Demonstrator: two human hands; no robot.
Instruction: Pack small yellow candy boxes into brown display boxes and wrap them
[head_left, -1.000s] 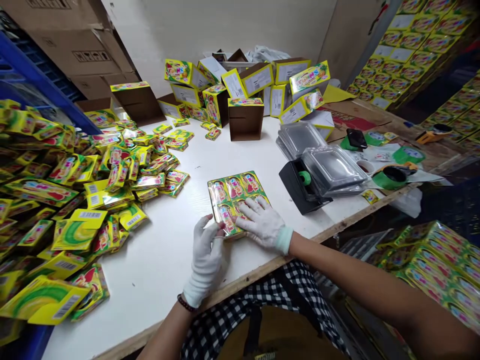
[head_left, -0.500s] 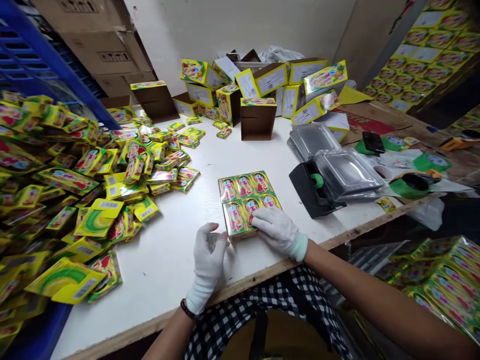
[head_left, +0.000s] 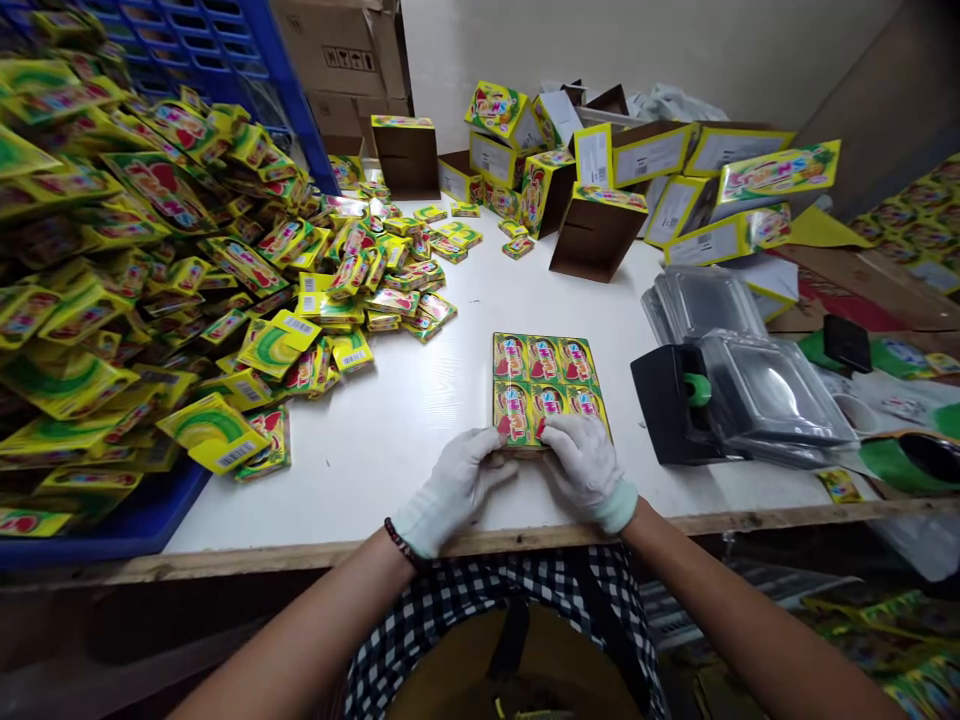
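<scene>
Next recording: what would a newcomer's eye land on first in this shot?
First, the huge heap of loose packets, yellow and green, piled over a blue crate on the left and spilling across the white table. At the table's near edge, the gloved left hand and right hand touch the near side of a flat block of six packets. Right of it, clear plastic trays lie stacked on a black holder.

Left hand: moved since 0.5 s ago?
Yes. The left hand moved right, from just clear of the packet block onto its near edge; the block kept its place beside the black dispenser.
</scene>
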